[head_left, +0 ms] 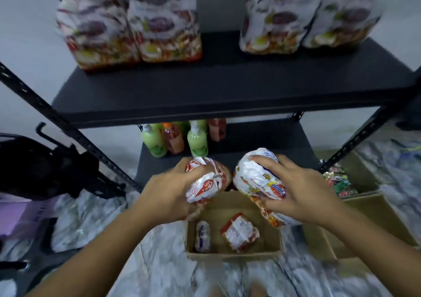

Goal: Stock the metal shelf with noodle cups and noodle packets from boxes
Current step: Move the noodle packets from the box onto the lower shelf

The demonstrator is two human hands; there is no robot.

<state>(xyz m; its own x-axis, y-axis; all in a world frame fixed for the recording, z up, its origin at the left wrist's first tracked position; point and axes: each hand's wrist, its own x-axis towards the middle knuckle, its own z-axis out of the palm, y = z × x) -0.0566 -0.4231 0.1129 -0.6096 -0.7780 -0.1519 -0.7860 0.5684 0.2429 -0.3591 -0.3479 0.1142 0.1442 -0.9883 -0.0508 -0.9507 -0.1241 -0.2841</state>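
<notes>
My left hand [173,189] grips a red-and-white noodle packet [206,184] above the cardboard box [232,254]. My right hand [296,187] grips white noodle packets [255,178] with orange and blue print, held beside the left one. Two more packets lie in the box, a blue-white one [202,235] and a red-white one [239,231]. The black metal shelf [205,91] stands in front of me. Several large noodle multipacks stand on its upper board, two at the left [127,27] and two at the right [309,16].
Green and red bottles [180,139] stand on the lower shelf board. A second cardboard box [364,205] with colourful packets [337,180] sits at the right. A black basket [45,166] and a purple crate [20,214] are at the left. The floor is marbled tile.
</notes>
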